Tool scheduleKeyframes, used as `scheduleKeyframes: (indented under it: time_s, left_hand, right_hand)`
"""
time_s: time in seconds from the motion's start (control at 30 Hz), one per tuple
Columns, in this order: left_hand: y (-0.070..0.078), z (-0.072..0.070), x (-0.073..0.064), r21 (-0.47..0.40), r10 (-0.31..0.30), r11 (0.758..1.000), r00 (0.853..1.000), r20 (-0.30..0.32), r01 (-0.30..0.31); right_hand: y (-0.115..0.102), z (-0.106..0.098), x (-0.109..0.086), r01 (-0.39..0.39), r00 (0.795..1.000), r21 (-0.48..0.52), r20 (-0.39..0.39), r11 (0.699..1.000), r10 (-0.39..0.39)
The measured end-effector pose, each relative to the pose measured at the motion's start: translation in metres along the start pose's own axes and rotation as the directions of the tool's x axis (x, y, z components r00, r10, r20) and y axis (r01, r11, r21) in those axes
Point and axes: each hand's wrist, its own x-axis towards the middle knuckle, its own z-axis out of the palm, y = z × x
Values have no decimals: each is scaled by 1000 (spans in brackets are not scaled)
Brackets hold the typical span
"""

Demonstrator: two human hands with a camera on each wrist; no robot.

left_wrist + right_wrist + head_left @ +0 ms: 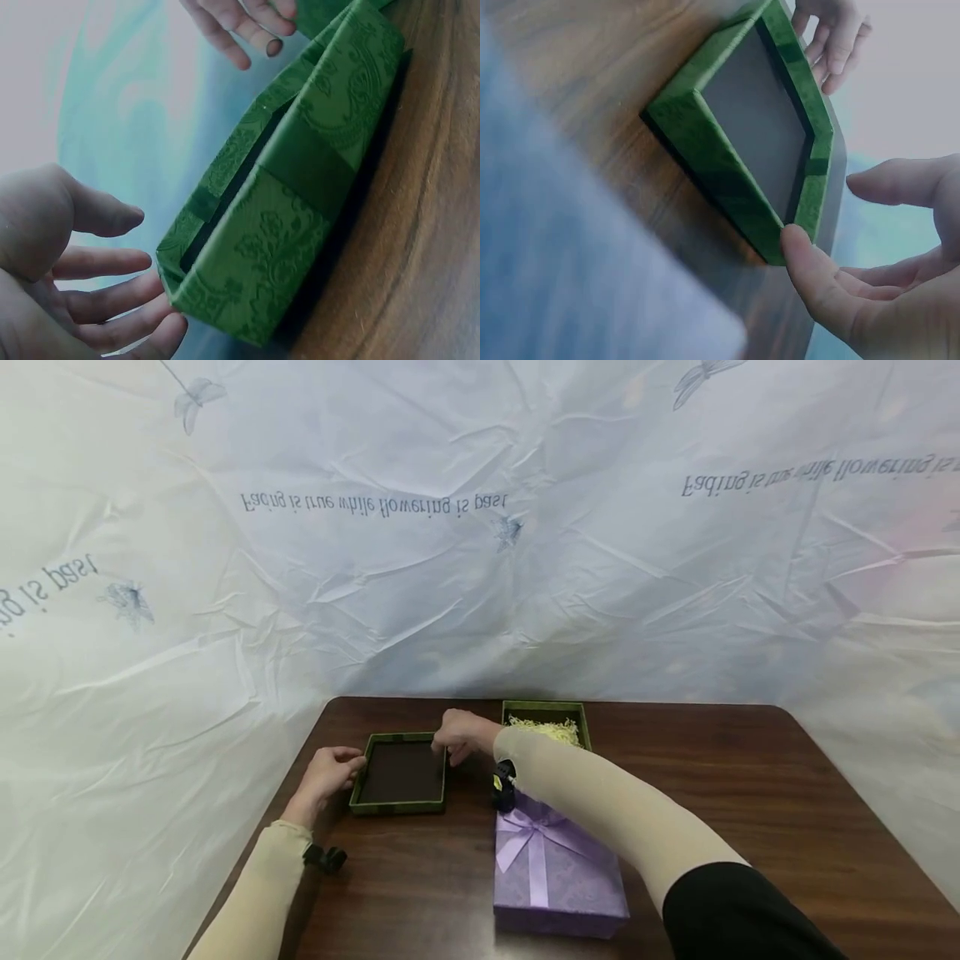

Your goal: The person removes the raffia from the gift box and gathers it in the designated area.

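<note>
A shallow green patterned box lid [397, 807] with a dark inside lies hollow side up on the left of the table. My left hand [330, 775] is at its left side, fingers loosely spread and fingertips at the lid's corner in the left wrist view; the thumb stands apart. My right hand [463, 733] is over the lid's far right corner. In the right wrist view, one finger [810, 277] touches the lid's corner, with the thumb [892, 182] held away from it. Neither hand is curled round the lid.
A green box [543, 705] filled with pale yellow shredded paper [551, 727] stands behind my right forearm, partly hidden. Nearer me is a purple box [558, 881] with a ribbon bow, under that arm. A printed white curtain [480, 577] hangs round the brown table [720, 793].
</note>
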Motion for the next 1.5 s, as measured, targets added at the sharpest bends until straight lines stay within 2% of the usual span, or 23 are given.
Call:
scheduleKeyframes:
  time_s: [0.13, 0.27, 0.37, 0.63, 0.9, 1.13, 1.27, 1.37, 1.5]
  left_hand:
    - [6, 0, -3, 109, 57, 992, 998, 1, -56]
    - [11, 1, -4, 225, 111, 968, 994, 4, -109]
    - [15, 2, -2, 249, 136, 959, 991, 6, -133]
    - [28, 10, 0, 162, 208, 963, 977, 50, -214]
    - [42, 20, 2, 111, 305, 944, 950, 72, -311]
    - [56, 32, 4, 57, 355, 930, 928, 115, -363]
    - [63, 36, 2, 12, 367, 928, 918, 151, -373]
    - [67, 39, 2, -4, 379, 923, 909, 173, -384]
    - [69, 42, 4, -1, 417, 905, 887, 199, -425]
  right_hand:
    - [-1, -5, 0, -3, 1000, -44, -28, 999, 1]
    - [-3, -8, -2, 1, 999, -49, -35, 999, -2]
    - [-4, -10, -5, -3, 999, -22, -39, 1000, 2]
    - [-3, -25, -14, 37, 996, -3, -75, 999, -37]
    - [6, -49, -26, 108, 990, -36, -91, 993, -111]
    - [17, -70, -42, 170, 975, -154, -117, 973, -188]
    - [24, -80, -48, 187, 968, -223, -126, 957, -218]
    - [28, -85, -53, 200, 962, -247, -135, 948, -238]
    - [34, -89, -60, 222, 957, -245, -131, 944, -259]
